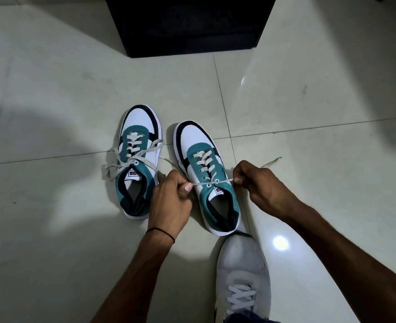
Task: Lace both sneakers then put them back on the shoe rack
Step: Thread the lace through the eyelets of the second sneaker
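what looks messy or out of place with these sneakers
The left sneaker has lace ends sprawled loose onto the floor, apparently untied. The right sneaker has its lace pulled taut between the left hand and right hand, one end trailing loose.

A thin black band (161, 233) is worn behind the left hand (169, 201); a pale grey laced shoe (242, 271) and dark trouser hem (248, 317) are seen.

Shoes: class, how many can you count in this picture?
3. The left sneaker and the right sneaker stand side by side on the floor; a white shoe is worn on a foot, bottom edge. The dark rack may hide more.
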